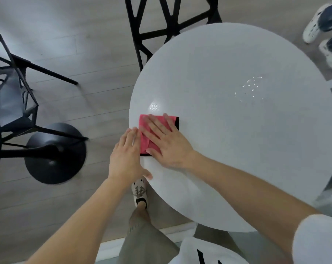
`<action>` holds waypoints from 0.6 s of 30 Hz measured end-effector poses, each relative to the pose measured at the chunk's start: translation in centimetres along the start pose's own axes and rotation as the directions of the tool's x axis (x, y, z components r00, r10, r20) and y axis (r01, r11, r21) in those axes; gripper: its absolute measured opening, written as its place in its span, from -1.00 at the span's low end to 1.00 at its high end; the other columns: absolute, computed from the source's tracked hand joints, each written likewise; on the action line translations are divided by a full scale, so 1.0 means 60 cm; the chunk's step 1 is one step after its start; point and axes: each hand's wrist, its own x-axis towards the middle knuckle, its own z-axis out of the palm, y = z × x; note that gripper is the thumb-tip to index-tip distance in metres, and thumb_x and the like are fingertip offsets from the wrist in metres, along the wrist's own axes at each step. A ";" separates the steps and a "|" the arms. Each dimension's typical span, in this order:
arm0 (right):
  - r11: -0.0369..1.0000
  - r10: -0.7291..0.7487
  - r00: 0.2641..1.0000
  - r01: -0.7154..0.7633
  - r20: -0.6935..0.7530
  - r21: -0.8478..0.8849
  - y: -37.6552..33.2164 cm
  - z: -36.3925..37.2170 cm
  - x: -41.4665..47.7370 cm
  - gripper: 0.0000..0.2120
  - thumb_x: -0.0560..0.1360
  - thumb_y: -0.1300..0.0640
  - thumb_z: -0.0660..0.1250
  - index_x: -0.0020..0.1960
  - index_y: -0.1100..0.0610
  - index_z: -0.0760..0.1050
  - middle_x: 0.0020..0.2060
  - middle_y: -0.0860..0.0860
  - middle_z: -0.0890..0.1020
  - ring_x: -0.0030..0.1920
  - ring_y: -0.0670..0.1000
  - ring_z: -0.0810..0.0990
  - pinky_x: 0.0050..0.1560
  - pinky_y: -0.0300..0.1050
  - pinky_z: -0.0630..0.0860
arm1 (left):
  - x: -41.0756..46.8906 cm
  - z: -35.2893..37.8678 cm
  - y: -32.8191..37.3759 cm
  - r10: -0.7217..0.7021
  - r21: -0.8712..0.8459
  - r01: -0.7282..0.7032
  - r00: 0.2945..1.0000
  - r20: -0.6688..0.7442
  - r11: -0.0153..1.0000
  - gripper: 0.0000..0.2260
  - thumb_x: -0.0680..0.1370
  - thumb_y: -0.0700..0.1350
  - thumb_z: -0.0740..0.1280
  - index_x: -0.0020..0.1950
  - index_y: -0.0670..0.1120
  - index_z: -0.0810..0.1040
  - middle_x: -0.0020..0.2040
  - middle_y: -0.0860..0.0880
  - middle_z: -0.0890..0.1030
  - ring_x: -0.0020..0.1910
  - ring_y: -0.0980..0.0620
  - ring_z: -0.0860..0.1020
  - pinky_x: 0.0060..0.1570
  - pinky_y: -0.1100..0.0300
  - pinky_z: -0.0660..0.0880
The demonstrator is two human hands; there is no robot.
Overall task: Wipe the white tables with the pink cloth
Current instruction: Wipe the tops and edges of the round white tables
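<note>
Item: round white table (237, 149), wiping under way. Pink cloth (145, 134), folded and black-trimmed, lies flat at the table's left edge. Right hand (165, 141): fingers spread, palm pressed down on the cloth. Left hand (126, 159): open, gripping nothing, resting at the rim just beside the cloth. Wet patch (252, 88) glints toward the far right edge (apparently unwiped). Next move, by judgement: sweep the cloth across toward it, keeping pressure

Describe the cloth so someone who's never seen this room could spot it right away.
Find the big round white table filling the right of the view. At its left edge, a flat folded cloth lies under the right hand, with the left hand at the rim beside it. It is the only pink thing here, trimmed in black.
</note>
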 end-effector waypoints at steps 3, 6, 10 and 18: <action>0.984 -0.172 0.981 0.175 0.087 -0.024 0.042 -0.005 0.021 -0.26 0.77 -0.23 0.01 0.78 0.16 -0.10 0.77 0.08 -0.10 0.76 0.05 -0.18 0.72 0.24 -0.03 | 0.003 0.005 -0.006 0.038 -0.012 -0.038 0.999 0.001 0.999 0.55 0.05 0.49 0.64 0.76 -0.17 -0.07 0.76 -0.08 0.02 0.75 -0.08 -0.03 0.71 -0.03 0.09; 0.981 -0.185 0.975 0.191 0.122 -0.034 0.040 -0.006 0.026 -0.25 0.76 -0.26 -0.01 0.78 0.12 -0.15 0.77 0.05 -0.13 0.75 0.03 -0.21 0.73 0.23 -0.06 | 0.005 0.006 -0.017 0.085 -0.001 -0.085 0.996 0.007 0.996 0.53 0.12 0.57 0.55 0.76 -0.17 -0.15 0.76 -0.09 -0.05 0.75 -0.07 -0.08 0.73 0.00 -0.01; 1.000 0.003 0.995 0.000 0.099 -0.031 0.129 -0.034 0.055 -0.23 0.72 -0.36 -0.02 0.79 0.02 -0.06 0.77 -0.02 -0.05 0.75 -0.02 -0.17 0.74 0.21 -0.13 | 0.007 -0.012 -0.031 0.167 -0.015 -0.167 0.986 -0.006 0.986 0.35 0.25 0.53 0.53 0.75 -0.16 -0.02 0.73 -0.03 0.04 0.71 -0.06 0.05 0.67 0.07 0.10; 0.848 0.521 0.844 -0.528 0.129 0.032 0.320 -0.087 0.153 -0.08 0.66 -0.46 -0.03 0.78 0.12 -0.09 0.77 0.10 -0.14 0.76 0.08 -0.20 0.74 0.18 -0.18 | 0.094 -0.044 -0.069 -0.182 -0.257 0.174 0.983 -0.008 0.950 -0.13 0.34 0.25 0.66 0.54 0.04 0.37 0.29 -0.02 0.57 0.25 -0.13 0.58 0.16 -0.08 0.57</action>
